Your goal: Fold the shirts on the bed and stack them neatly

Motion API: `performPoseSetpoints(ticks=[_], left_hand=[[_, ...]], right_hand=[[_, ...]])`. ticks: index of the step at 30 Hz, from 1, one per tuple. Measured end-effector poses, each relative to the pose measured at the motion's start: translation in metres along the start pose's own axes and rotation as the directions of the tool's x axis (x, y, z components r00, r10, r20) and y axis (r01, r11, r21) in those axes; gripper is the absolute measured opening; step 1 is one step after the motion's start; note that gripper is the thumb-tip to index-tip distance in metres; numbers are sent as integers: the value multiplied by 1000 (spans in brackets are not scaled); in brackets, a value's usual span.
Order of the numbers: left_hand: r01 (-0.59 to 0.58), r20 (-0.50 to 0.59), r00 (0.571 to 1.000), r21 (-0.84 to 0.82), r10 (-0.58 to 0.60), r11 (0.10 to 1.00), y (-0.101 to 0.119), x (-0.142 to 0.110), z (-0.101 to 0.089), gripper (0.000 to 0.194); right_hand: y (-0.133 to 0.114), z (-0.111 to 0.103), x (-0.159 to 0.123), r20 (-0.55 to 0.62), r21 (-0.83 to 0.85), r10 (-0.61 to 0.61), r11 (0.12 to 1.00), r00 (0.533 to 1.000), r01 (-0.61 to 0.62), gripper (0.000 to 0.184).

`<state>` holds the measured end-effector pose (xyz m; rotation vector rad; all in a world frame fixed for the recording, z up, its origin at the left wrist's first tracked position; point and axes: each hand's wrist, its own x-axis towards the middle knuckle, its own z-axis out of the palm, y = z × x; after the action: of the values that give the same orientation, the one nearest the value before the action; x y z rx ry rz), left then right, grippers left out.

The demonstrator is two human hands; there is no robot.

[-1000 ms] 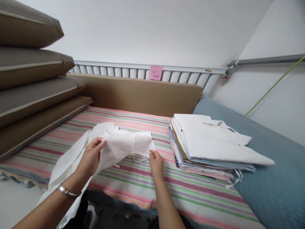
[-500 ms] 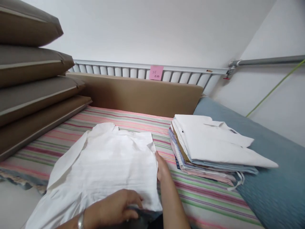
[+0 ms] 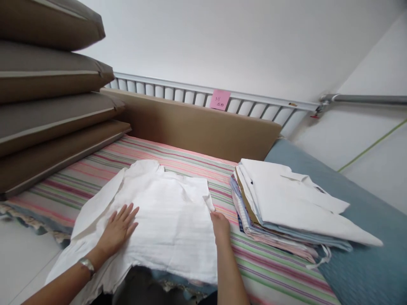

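Note:
A white garment lies spread flat on the striped sheet in front of me, its lower part hanging over the near edge. My left hand rests flat on its left half with fingers stretched apart. At the garment's right edge my right hand touches the cloth; its fingertips are tucked at the fabric edge and I cannot see whether they grip it.
A pile of folded shirts sits to the right, partly on a blue cover. Brown cushions are stacked at the left. A tan headboard and a white rail with a pink note run along the back.
The garment, held up and bunched a second ago, now lies spread flat. My left hand came down to the near edge, then moved up onto the cloth with fingers open.

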<state>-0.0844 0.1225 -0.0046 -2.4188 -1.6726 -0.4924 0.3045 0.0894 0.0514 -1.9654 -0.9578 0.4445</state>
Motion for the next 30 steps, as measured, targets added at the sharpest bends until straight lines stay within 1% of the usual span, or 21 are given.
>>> performPoseSetpoints(ticks=[3,8,9,10,11,12,14,15,17,18,19,20,21,22,23,24,25,26,27,28,30], left_hand=[[-23,-18,1000,29,24,999,1,-6,5,50],[-14,-32,999,4,14,1000,1,-6,5,47],[-9,-23,1000,-7,9,1000,1,-7,4,46],[-9,-13,1000,-21,9,1000,2,-6,1,45],[-16,-6,1000,-39,16,999,4,-4,-4,44],[-29,-7,1000,-58,28,998,5,-1,-10,44],[-54,-44,998,-86,50,995,6,13,-25,43],[-53,-75,996,-90,47,995,4,23,-32,43],[4,-134,991,-82,-15,997,-5,43,-42,44],[61,-148,986,-75,-72,995,-12,51,-44,45],[131,-144,980,-68,-139,989,-21,57,-43,45],[200,-120,971,-58,-205,978,-31,61,-39,46],[251,-81,964,-46,-254,967,-40,62,-33,47],[279,-42,959,-30,-280,960,-49,60,-26,48],[285,-10,958,-15,-285,958,-56,57,-18,49],[274,9,962,-2,-274,962,-61,54,-11,51],[253,15,967,8,-254,967,-65,50,-5,52],[234,9,972,15,-234,972,-67,47,-1,53],[222,-2,975,20,-222,975,-68,44,2,54],[217,-10,976,22,-216,976,-69,43,4,54],[211,-30,977,20,-211,977,-68,43,6,54]], right_hand=[[-4,-4,-4,-30,-61,-29,998,999,27,35],[-3,-21,-3,-91,-172,-25,985,996,9,42],[-6,-22,-4,-109,-190,-72,981,992,50,43],[-10,-20,-6,-124,-204,-154,971,980,126,44],[-16,-15,-10,-131,-214,-264,949,956,232,44],[-24,-5,-16,-123,-217,-387,909,914,356,45],[-44,25,-38,-43,-195,-613,779,789,596,44],[-56,44,-52,25,-175,-687,712,726,680,44],[-78,84,-80,180,-158,-764,599,620,785,46],[-87,102,-91,255,-165,-770,561,584,811,48],[-93,117,-98,321,-186,-756,540,570,821,51],[-96,128,-100,373,-225,-722,539,583,812,54],[-93,133,-96,411,-282,-669,553,620,784,55],[-86,133,-87,434,-357,-602,568,670,741,56],[-74,128,-74,442,-442,-533,571,722,692,55],[-58,118,-58,424,-535,-459,568,780,625,54],[-40,105,-41,402,-614,-416,538,816,577,52],[-20,90,-25,357,-689,-392,503,848,522,52],[-2,75,-11,270,-752,-353,504,896,425,55],[13,62,0,222,-777,-293,523,930,350,58],[29,44,13,178,-791,-185,557,966,253,61]])
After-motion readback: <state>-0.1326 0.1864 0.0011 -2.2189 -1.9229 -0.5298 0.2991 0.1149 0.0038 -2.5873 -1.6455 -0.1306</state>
